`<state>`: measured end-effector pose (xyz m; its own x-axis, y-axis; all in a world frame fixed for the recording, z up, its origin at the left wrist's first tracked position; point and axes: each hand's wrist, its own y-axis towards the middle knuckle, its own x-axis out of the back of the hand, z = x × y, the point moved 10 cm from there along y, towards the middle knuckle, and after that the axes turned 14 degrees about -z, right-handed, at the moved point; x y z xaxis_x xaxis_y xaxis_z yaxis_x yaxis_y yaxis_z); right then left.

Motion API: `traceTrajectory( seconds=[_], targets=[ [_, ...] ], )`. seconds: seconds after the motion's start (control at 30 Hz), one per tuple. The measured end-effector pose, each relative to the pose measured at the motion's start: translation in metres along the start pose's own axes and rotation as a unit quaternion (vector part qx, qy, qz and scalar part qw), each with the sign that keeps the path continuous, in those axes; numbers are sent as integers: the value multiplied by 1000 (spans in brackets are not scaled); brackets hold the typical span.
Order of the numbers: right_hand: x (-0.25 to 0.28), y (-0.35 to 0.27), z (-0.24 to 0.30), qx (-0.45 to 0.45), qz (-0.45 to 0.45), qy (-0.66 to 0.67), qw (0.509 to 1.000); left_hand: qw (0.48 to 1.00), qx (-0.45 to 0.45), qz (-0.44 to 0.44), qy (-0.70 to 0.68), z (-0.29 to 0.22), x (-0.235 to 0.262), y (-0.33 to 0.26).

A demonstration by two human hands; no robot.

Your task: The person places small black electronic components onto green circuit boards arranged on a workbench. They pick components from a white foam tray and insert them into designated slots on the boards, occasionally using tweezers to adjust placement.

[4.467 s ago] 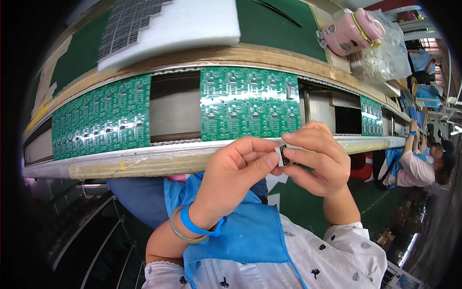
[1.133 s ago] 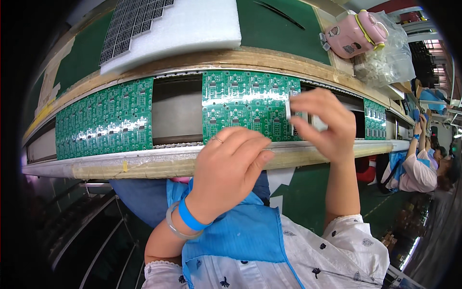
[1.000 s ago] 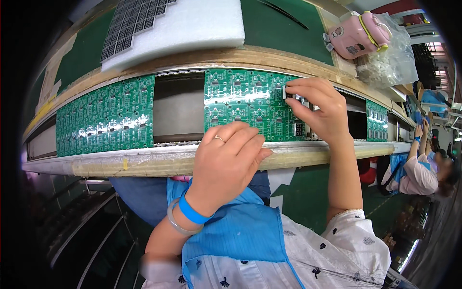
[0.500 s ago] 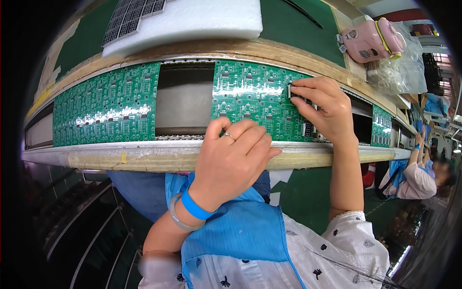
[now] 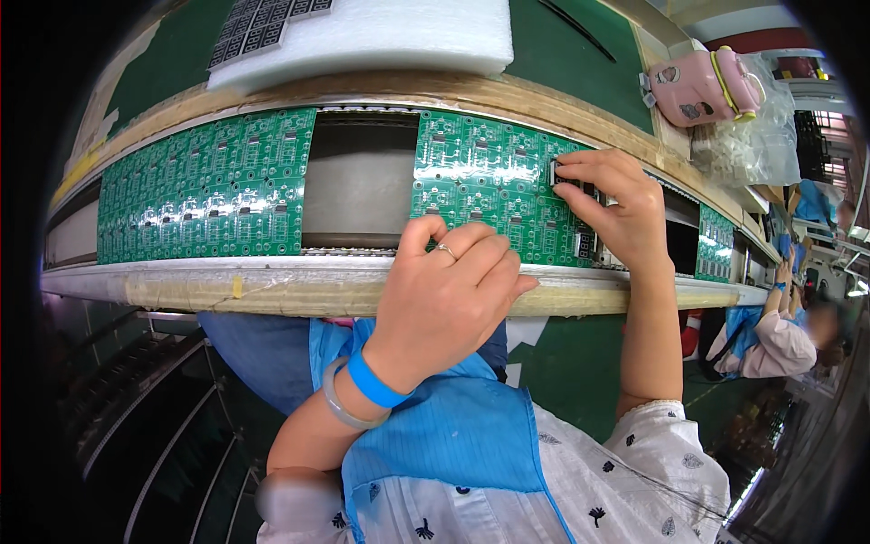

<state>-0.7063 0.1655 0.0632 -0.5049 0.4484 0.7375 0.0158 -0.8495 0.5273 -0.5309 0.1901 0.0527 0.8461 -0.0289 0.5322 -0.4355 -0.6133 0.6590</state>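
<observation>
on green circuit board (image 5: 480,195), right hand (image 5: 612,204)

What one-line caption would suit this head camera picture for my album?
Right hand presses a small dark part onto a green circuit board on a conveyor line while the left hand rests at its near edge.

The person wears a white short-sleeved top printed with small dark motifs, its right sleeve edged with a thin scalloped trim, and over it a bright blue apron or smock of thin, finely striped fabric that covers the chest and lap. On the wrist of the left hand (image 5: 449,304) sit two bands side by side: a flat blue wristband nearer the hand and a smooth, pale grey-green bangle behind it. A slim ring shows on one finger of that hand, while the right hand (image 5: 614,204) and its forearm are bare of any band.
</observation>
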Motion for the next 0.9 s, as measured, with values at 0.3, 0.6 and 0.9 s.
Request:
traceTrajectory(
  seconds=[0.3,0.6,0.9],
  targets=[
    [-3,6,-7,-30,44,31,998,1000,0,10,4,0,-1,-1],
    [-5,8,-4,-39,56,17,998,999,-16,-50,2,-3,7,2],
    [-6,6,-9,-23,57,34,998,1000,-4,11,7,0,1,-3]
  ],
)
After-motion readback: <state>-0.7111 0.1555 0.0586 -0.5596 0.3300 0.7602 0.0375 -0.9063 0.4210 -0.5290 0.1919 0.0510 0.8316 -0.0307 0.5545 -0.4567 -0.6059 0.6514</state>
